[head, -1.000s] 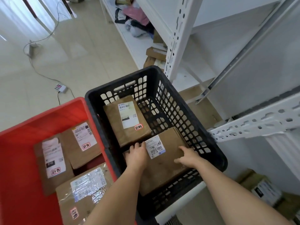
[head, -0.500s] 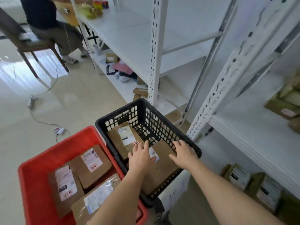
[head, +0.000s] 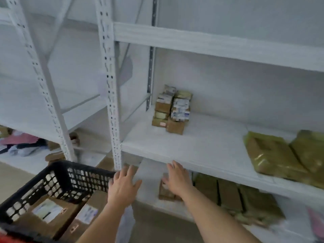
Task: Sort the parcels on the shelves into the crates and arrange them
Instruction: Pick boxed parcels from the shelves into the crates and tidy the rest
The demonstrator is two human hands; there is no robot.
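Nearest to me, at lower left, I see the black crate (head: pixel 57 179) with two brown parcels (head: pixel 45 216) lying flat inside, labels up; a sliver of the red crate (head: pixel 7 240) shows at the bottom corner. My left hand (head: pixel 122 185) hangs just past the black crate's far rim, fingers spread and straight, holding nothing. My right hand (head: pixel 177 178) is likewise spread wide and bare, in front of the lower shelf (head: pixel 150 183), over a small brown parcel (head: pixel 165 192) there; I cannot tell whether it touches. To the right, on that same level, greenish-wrapped parcels (head: pixel 245 200) stand in a row. Above, the middle shelf (head: pixel 201 146) has open white board behind its front edge, flat yellow-green packets (head: pixel 273 153) at right, and a stack of small boxes (head: pixel 171 109) at the back by the upright post (head: pixel 112 95).
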